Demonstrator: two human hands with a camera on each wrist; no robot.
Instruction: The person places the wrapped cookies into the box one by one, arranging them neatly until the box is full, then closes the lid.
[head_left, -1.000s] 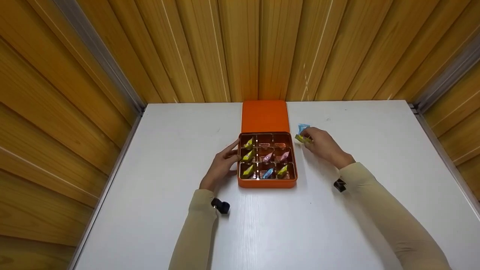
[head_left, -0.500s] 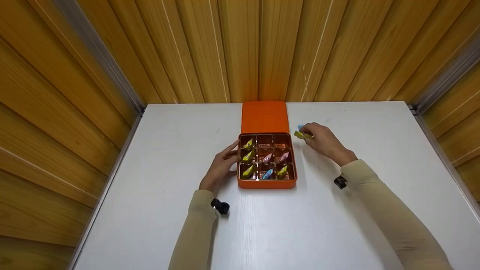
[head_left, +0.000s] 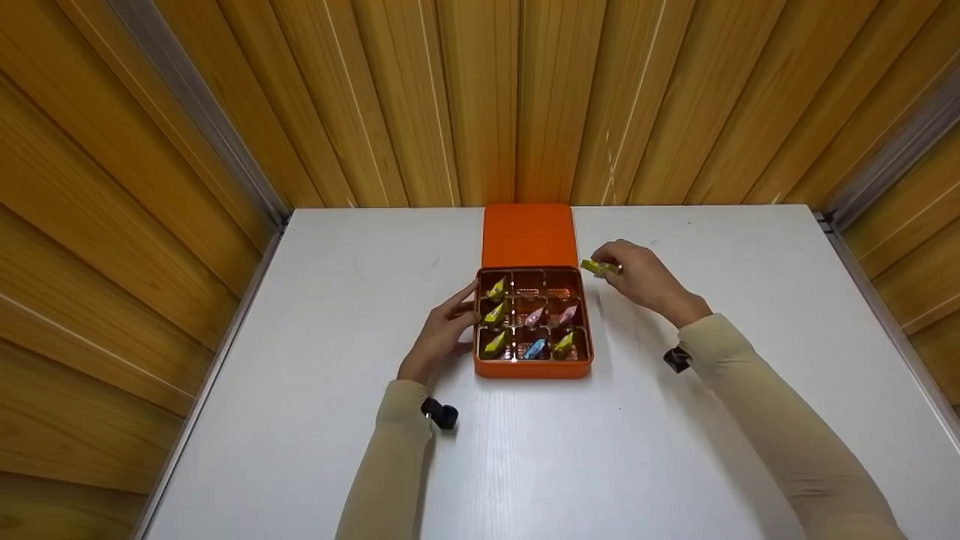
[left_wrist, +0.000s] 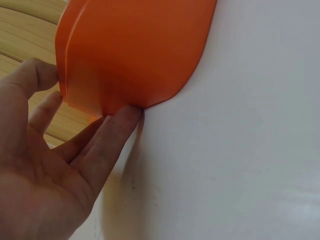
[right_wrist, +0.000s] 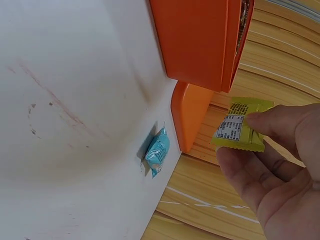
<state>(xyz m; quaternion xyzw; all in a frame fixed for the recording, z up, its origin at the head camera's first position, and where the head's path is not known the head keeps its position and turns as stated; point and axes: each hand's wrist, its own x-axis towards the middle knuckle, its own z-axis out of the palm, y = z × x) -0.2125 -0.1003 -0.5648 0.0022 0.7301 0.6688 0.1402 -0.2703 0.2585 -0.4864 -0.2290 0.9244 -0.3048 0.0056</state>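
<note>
An orange box (head_left: 532, 370) with a divided dark tray stands mid-table in the head view. Wrapped candies lie in it: yellow ones down the left column and front right, pink ones (head_left: 535, 316) in the middle row, a blue one (head_left: 535, 349) front centre. My left hand (head_left: 441, 330) rests its fingers and thumb against the box's left side. My right hand (head_left: 649, 281) pinches a yellow wrapped candy (right_wrist: 242, 122) between thumb and fingers, held above the table just right of the box's back corner. A light-blue wrapped candy (right_wrist: 157, 150) lies below it; the hand hides it in the head view.
Behind the box lies its orange lid (head_left: 528, 234), reaching to the wood-patterned wall (head_left: 555, 105). More such panels flank the white table (head_left: 360, 300) at left and right. Black wrist cameras (head_left: 440, 413) sit on both sleeves.
My right hand has lifted the yellow candy and moved it slightly back and left, toward the box's back right corner. The left hand stays against the box.
</note>
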